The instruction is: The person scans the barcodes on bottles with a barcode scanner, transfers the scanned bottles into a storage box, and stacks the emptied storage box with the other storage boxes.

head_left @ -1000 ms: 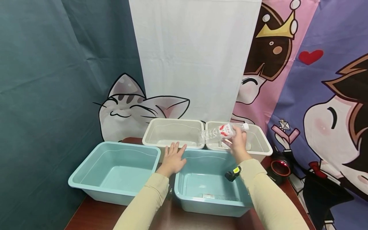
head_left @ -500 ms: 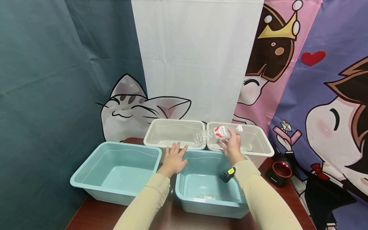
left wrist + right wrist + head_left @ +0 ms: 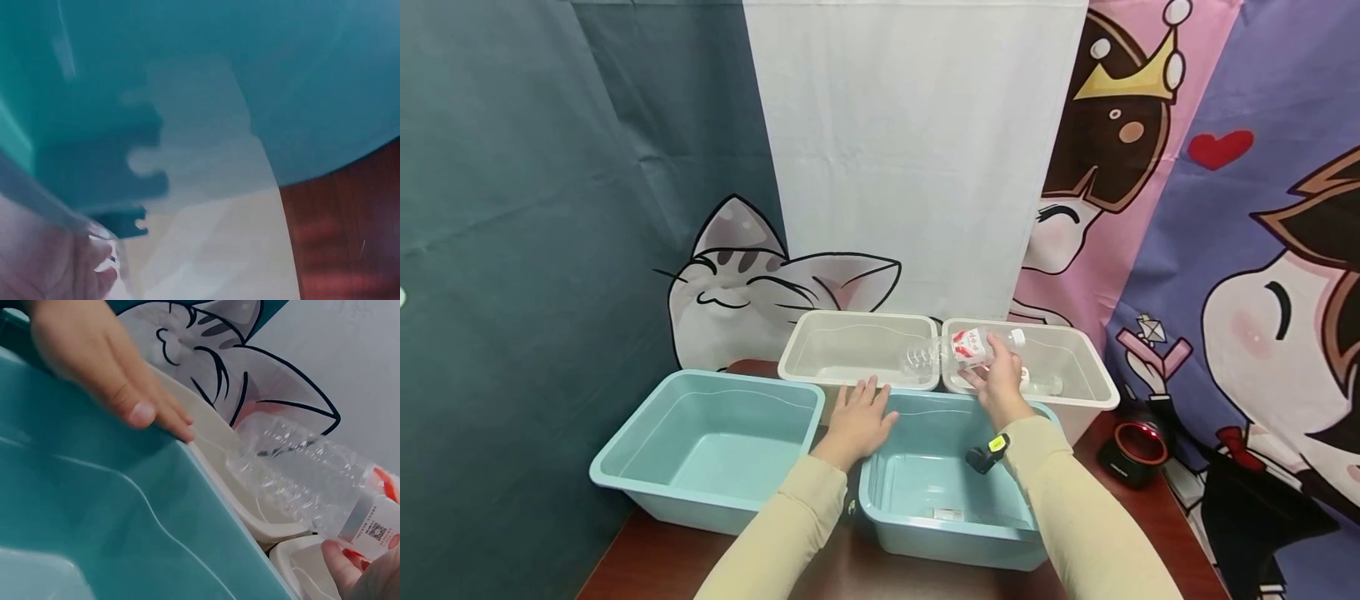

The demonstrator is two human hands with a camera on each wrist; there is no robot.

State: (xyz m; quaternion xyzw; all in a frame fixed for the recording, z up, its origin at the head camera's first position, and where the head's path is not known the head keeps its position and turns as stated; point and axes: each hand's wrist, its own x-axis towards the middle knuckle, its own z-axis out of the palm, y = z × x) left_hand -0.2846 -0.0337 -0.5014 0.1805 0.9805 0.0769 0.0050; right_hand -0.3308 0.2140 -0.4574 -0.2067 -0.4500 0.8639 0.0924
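Observation:
A clear plastic bottle [image 3: 967,345] with a red-and-white label and white cap lies sideways in the grip of my right hand [image 3: 1002,385]. Its base points left, over the gap between the two white bins. In the right wrist view, the thumb and fingers hold the bottle [image 3: 306,472] around its label. My left hand [image 3: 855,423], fingers straight, rests by the back left corner of the right blue bin [image 3: 955,533]. Below the bottle are the left white bin [image 3: 865,317] and the right white bin [image 3: 1078,402]. Another clear bottle [image 3: 1043,385] lies inside the right one.
A second blue bin [image 3: 662,483] stands at the left on the brown table [image 3: 647,554]. Something with a white label [image 3: 947,514] lies in the right blue bin. A black device [image 3: 1135,450] with a red ring is at the right. Printed cloths hang behind.
My right hand has carried the bottle to the left, toward the left white bin. The left hand has stayed at the blue bin's corner. The view has shifted slightly.

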